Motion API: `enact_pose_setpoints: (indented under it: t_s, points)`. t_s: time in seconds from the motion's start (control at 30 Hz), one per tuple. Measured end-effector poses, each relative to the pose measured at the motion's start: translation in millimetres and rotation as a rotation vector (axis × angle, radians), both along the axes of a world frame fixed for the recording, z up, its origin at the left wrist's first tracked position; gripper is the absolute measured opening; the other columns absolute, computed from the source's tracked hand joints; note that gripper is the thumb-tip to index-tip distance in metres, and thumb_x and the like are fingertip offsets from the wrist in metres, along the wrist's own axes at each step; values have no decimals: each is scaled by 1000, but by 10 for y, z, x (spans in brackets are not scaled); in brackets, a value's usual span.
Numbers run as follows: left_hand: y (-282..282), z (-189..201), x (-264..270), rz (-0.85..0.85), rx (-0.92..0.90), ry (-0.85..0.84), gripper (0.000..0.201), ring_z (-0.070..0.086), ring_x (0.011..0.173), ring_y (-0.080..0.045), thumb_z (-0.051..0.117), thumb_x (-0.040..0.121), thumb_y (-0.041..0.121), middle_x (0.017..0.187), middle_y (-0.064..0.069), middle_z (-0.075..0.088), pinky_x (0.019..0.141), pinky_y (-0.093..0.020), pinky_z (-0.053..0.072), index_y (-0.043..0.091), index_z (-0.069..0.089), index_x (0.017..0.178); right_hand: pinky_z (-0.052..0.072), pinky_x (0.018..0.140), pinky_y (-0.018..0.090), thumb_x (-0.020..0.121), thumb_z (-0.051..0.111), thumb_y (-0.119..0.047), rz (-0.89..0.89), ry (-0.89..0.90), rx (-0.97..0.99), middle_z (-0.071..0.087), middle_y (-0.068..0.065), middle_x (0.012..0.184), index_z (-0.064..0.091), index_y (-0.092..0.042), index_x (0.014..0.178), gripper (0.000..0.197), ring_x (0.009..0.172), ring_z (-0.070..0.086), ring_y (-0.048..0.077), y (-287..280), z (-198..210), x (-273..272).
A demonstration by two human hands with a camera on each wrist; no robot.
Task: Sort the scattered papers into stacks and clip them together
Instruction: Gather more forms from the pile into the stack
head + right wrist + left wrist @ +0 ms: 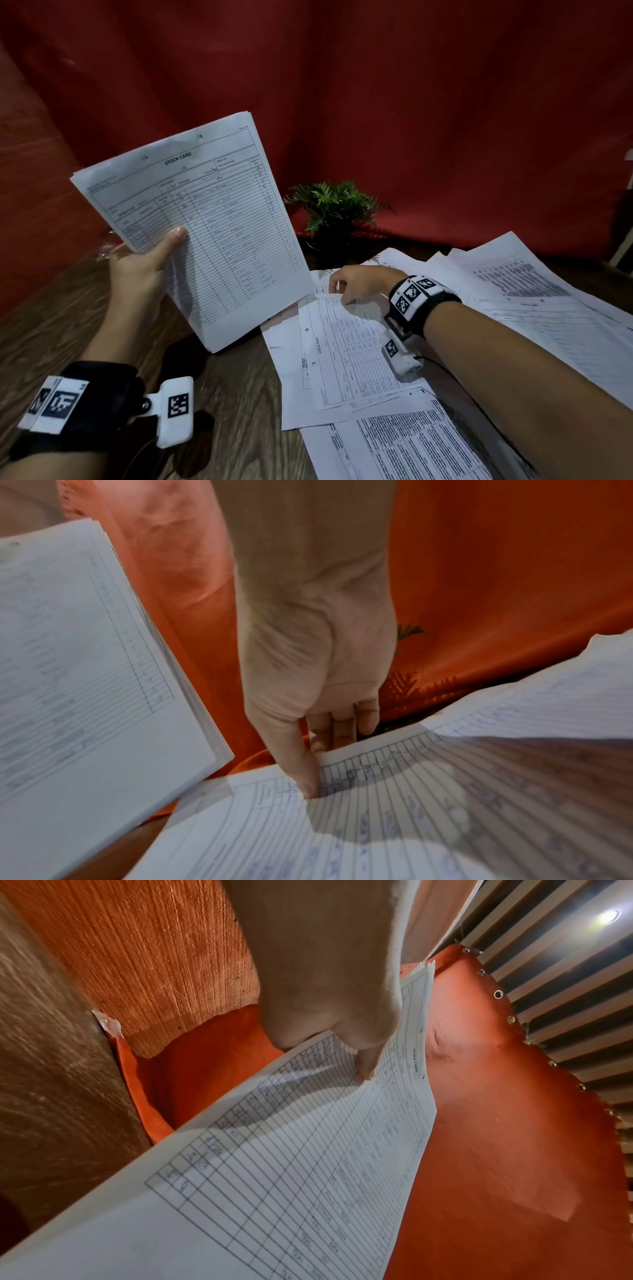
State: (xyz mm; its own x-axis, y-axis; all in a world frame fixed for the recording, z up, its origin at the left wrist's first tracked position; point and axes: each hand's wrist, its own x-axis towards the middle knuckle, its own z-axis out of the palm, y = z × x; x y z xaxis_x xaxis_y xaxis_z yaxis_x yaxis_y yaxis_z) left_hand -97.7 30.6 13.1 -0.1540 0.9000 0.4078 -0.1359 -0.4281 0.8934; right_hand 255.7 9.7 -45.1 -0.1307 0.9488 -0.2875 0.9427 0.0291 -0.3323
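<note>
The left hand (138, 270) gripped a gathered stack (202, 226) of stock cards by its lower left corner, thumb (173, 238) across the top sheet and the other digits behind it. It held the stack tilted up and clear of the surface (222, 428), at about ten o'clock in the head view, probably so the heading stayed readable for matching and the pile stayed apart from the unsorted sheets.

The right hand (356, 284), at about three o'clock from the stack, pinched the far edge of another stock card (346, 353) lying on the scattered papers (531, 308). Its thumb (303, 772) lay on the printed face and its fingers (337, 731) curled under the lifted edge, a grip that looked suited to peeling one sheet off the layer. More printed sheets fanned out at four and five o'clock. A small potted plant (334, 212) stood at twelve o'clock against the red cloth backdrop (411, 102). No clip was visible, so I judged sorting was under way and clipping not begun.
</note>
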Motion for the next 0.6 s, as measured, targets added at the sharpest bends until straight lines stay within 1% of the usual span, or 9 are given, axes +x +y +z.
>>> enact_pose_setpoints:
  t_s: [0.07,0.1,0.17,0.2,0.27,0.33,0.4,0.47,0.6]
  points:
    - [9,12,5,26,-10,-6,42,74,99,3,77,96,12,119,7,74,80,-13,59,3,67,135,45,64,31,83,69,-8,49,-15,45,58,-4,75,57,-25,73,23,67,52,9,-31,94,14]
    - [14,22,4,56,-17,-14,43,74,104,-4,78,96,14,122,3,74,85,-17,60,3,67,136,46,65,32,83,69,-9,56,10,72,64,0,74,60,-25,72,21,66,56,9,-61,161,38]
    - [9,55,10,109,-35,-36,47,70,116,-17,79,96,19,132,-4,71,99,-31,58,3,66,138,49,65,30,87,70,-14,60,120,157,69,-3,73,67,-25,76,16,65,61,6,-165,356,118]
    - [0,71,16,127,-40,-43,46,68,120,-19,78,96,20,134,-4,70,103,-34,55,2,66,138,48,64,26,90,71,-15,51,196,209,69,-5,72,69,-21,80,12,64,61,4,-242,487,160]
    - [-35,111,65,155,-43,-55,45,66,122,-19,76,98,20,133,-3,68,102,-32,53,2,65,138,45,63,19,91,73,-15,3,339,355,67,-3,75,71,-8,88,8,64,59,2,-406,776,259]
    - [-70,160,150,154,-47,-87,45,66,121,-18,76,99,20,130,0,68,94,-26,54,3,65,138,45,67,17,91,73,-11,-81,494,539,67,-1,78,70,-1,89,10,67,58,1,-574,1054,337]
    - [-105,210,267,127,-50,-114,44,67,119,-18,76,98,22,126,1,69,88,-23,54,4,66,137,46,69,15,91,72,-5,-152,692,740,68,-8,75,68,-8,82,9,70,59,1,-713,1291,386]
    - [-140,247,397,89,-54,-115,44,68,115,-17,77,97,23,124,2,69,89,-25,54,5,67,136,46,67,13,92,71,-7,-212,834,915,68,-16,70,65,-17,79,17,67,59,-4,-815,1503,414]
    - [-224,320,648,-5,-20,-57,40,75,104,-4,80,95,24,119,7,75,89,-25,61,11,70,131,54,69,25,93,69,-10,-276,1006,1025,74,-9,82,66,-20,84,13,78,70,7,-970,1783,403]
